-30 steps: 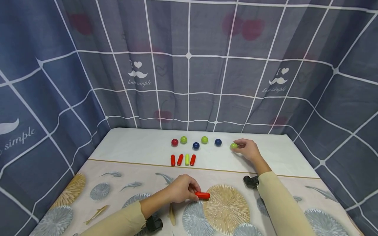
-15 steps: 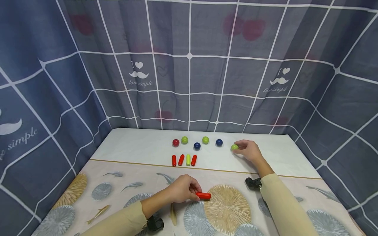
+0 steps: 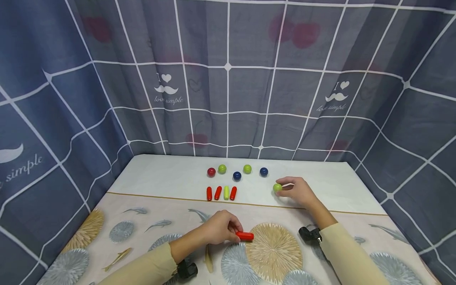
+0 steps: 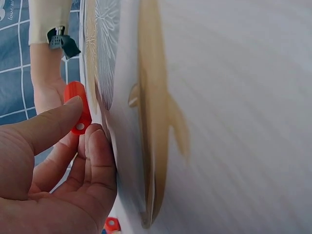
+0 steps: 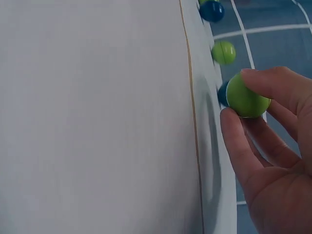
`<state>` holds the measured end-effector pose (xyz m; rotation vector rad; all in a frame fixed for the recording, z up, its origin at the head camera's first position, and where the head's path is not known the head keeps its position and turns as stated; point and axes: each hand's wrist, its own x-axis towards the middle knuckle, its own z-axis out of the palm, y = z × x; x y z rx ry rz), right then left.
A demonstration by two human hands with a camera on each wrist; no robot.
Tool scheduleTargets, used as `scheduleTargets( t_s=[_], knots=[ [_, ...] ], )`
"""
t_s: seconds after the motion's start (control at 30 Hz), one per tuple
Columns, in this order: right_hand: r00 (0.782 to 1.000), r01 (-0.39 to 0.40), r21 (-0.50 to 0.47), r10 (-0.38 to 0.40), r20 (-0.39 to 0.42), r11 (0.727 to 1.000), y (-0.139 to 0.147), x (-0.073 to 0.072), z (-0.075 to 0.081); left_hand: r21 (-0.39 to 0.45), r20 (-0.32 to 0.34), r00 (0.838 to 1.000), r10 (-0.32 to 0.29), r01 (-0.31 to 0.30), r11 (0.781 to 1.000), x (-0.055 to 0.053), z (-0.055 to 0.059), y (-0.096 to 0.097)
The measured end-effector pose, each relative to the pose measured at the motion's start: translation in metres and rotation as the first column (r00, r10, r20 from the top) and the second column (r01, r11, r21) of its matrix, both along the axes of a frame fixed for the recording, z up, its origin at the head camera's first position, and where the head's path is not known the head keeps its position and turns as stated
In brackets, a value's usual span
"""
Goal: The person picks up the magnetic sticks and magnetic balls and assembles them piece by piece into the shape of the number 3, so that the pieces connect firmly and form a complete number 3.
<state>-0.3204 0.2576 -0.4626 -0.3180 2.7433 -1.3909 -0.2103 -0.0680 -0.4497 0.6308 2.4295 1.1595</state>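
Red stick (image 3: 246,236): short, pale spot at gripped end; pinched between thumb and fingers of left hand (image 3: 221,228), roughly level, free end pointing right, over left edge of gold disc print (image 3: 279,253). Green ball (image 3: 277,188): smooth, shiny; pinched between thumb and fingertips of right hand (image 3: 296,191), over white strip (image 3: 160,174), nearer than blue ball (image 3: 263,171); contact beneath unclear.

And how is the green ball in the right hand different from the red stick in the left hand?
The green ball is round, but the red stick is long and thin. The ball is green; the stick is red. In the head view, the ball shows against the white strip, the stick against the patterned part. Both are pinched, by the right hand and left hand.
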Motion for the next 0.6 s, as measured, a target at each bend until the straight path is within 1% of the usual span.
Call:
scheduleTargets(
  t_s=[0.2, 0.4, 0.6],
  knots=[
    [0.997, -0.079, -0.066, 0.080, 0.017, 0.995, -0.012, 0.024, -0.003, 0.005, 0.016, 1.000, -0.005, 0.005, 1.000, 0.000, 0.000, 0.000],
    [0.982, -0.173, -0.132, 0.181, 0.052, 0.976, -0.019, 0.049, -0.003, 0.024, 0.019, 1.000, -0.012, 0.011, 1.000, -0.001, -0.002, -0.001],
    [0.966, -0.245, -0.099, 0.252, 0.064, 0.964, -0.022, 0.071, 0.001, 0.033, 0.003, 1.000, -0.013, 0.013, 0.999, -0.003, -0.003, -0.001]
  ],
)
